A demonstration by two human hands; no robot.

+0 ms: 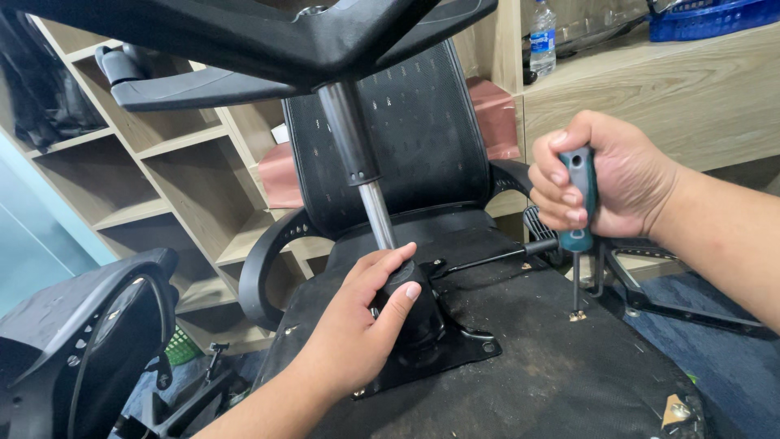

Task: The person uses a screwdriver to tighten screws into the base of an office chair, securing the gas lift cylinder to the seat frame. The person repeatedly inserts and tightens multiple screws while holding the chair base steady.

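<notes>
An office chair lies upturned, its dusty black seat underside [552,366] facing me. My left hand [370,321] grips the black tilt mechanism [435,337] at the foot of the chrome gas-lift column [375,213]. The star base [268,36] juts out above. My right hand [605,183] is closed around a teal-handled screwdriver [580,199], held upright. Its tip rests on a screw [577,315] in the seat underside, right of the mechanism. A thin black lever [496,258] runs between my hands.
The mesh backrest [414,138] and curved armrest [264,264] lie behind. Wooden shelves [175,179] stand at the left, a counter with a water bottle [542,36] and a blue basket [707,18] at the right. Another black chair part [81,341] sits lower left.
</notes>
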